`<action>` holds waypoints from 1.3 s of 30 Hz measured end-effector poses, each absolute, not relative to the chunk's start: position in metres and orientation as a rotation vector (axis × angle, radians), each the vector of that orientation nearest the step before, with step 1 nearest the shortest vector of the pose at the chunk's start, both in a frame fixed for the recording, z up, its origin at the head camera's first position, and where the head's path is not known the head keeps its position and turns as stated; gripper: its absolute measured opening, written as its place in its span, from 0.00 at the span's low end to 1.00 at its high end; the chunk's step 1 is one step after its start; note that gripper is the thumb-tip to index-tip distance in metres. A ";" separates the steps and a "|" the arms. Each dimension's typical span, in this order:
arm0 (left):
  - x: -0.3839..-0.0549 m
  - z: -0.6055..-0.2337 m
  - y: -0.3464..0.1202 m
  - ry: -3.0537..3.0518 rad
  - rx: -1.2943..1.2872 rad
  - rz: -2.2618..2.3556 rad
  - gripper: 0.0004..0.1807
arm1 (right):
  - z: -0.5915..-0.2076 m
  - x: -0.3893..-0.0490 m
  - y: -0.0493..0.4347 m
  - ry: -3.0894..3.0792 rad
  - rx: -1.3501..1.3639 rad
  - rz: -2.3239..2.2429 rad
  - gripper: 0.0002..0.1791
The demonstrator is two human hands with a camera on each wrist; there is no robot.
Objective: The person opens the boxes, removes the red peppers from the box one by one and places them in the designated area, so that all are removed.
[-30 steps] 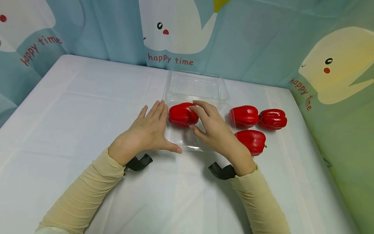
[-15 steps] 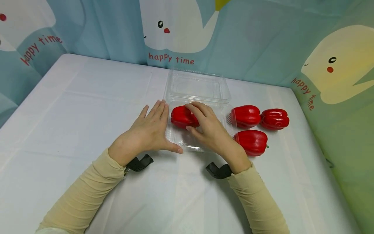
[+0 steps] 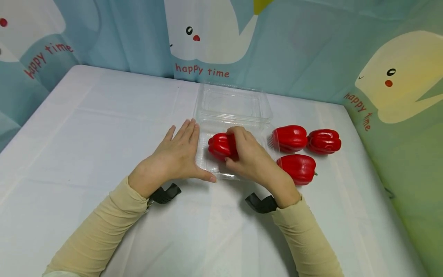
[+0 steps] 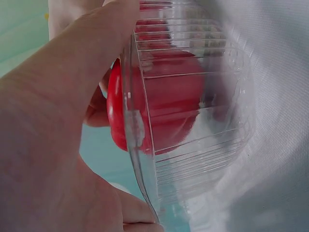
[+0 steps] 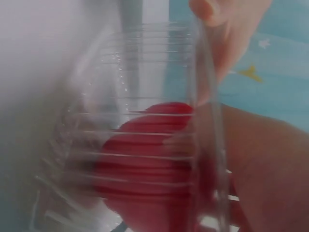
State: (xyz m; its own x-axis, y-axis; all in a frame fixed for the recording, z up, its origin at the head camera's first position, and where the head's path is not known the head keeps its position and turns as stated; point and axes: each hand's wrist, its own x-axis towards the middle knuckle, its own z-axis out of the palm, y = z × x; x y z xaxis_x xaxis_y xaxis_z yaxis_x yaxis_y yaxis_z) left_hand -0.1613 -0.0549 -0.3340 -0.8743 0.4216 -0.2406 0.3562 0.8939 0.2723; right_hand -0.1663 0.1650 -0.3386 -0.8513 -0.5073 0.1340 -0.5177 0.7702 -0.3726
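My right hand (image 3: 252, 156) grips a red bell pepper (image 3: 219, 146) inside a clear plastic clamshell box (image 3: 228, 176). Thumb and fingers sit on either side of the pepper, and its right end is hidden by the hand. At the box's left edge rests my left hand (image 3: 171, 157), fingers straight and spread, thumb pointing along the front side. Through the ribbed wall in the left wrist view the pepper (image 4: 169, 96) shows low in the box. In the right wrist view the pepper (image 5: 149, 179) looks blurred behind the plastic.
The box's lid (image 3: 232, 100) lies folded back toward the curtain (image 3: 297, 50). Three more red bell peppers are right of the box: one close to its wall (image 3: 290, 138), one farther right (image 3: 324, 141), one nearer me (image 3: 298, 169). A white cloth (image 3: 86, 134) covers the table.
The pepper in my right hand has shifted toward me and turned, its left end now facing more forward. My right fingers have come down around it. The left hand has stayed in place.
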 end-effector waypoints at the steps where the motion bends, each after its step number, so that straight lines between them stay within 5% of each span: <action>1: -0.161 -0.334 -0.055 2.765 0.580 0.317 0.78 | -0.338 -0.166 0.166 -2.940 0.852 0.627 0.34; 7: -0.161 -0.335 -0.055 2.773 0.583 0.310 0.78 | -0.335 -0.165 0.169 -2.990 0.889 0.608 0.40; 39: -0.161 -0.335 -0.056 2.777 0.575 0.330 0.79 | -0.295 -0.150 0.202 -2.962 0.693 0.686 0.36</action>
